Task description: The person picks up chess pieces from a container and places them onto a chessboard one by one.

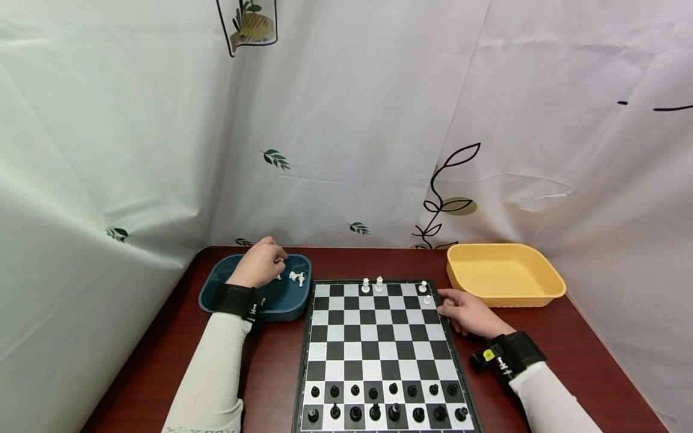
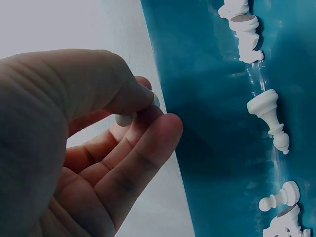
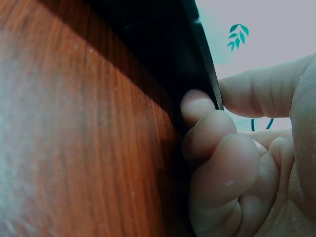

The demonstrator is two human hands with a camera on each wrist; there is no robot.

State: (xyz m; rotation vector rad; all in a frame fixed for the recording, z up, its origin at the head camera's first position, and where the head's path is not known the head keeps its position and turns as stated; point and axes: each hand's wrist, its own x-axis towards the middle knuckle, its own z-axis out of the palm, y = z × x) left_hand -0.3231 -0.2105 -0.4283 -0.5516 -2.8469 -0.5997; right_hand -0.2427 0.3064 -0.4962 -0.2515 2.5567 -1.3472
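Over the blue tray (image 1: pixel 295 307), at the back left, my left hand (image 1: pixel 258 264) pinches a small white chess piece (image 2: pixel 123 120) between thumb and fingers, which hide most of it. Other white pieces lie on their sides in the tray, among them a white bishop (image 2: pixel 266 116) and a white pawn (image 2: pixel 284 196). My right hand (image 1: pixel 467 313) grips the right edge of the chessboard (image 1: pixel 369 334) near its far corner, the thumb on top and the fingertips against the side. Several white pieces (image 1: pixel 379 284) stand at the board's far right part.
Two rows of black chess pieces (image 1: pixel 375 412) stand along the near side of the board. A yellow tray (image 1: pixel 498 300) sits at the back right of the dark red wooden table (image 1: pixel 273 367). White cloth (image 1: pixel 346 150) hangs behind and on both sides.
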